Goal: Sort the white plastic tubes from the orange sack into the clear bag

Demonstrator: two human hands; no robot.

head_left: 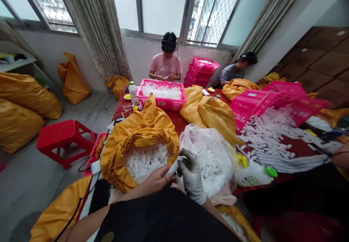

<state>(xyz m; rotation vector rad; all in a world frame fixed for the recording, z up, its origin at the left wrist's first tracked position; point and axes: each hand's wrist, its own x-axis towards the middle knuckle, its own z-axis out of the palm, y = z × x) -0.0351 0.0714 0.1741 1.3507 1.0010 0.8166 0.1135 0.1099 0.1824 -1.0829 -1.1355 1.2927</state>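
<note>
Between my two hands is a small white plastic tube (172, 168). My bare left hand (158, 179) has its fingers closed round the lower part of it. At its upper end is my right hand (191, 174), in a white glove with dark, dirty fingertips, the fingers bent and pressed together against the tube. Just beyond my left hand, an open yellow sack (114, 151) holds many white tubes (147, 160). Right of my gloved hand, a clear plastic bag (191, 134) is full of small white pieces (211, 165).
A pink basket (163, 103) of white parts stands ahead on the red table (174, 117). Tipped pink baskets (251, 105) and a pile of tubes (268, 133) are at right, near a green-capped bottle (255, 176). Two people sit across; a red stool (64, 134) stands left.
</note>
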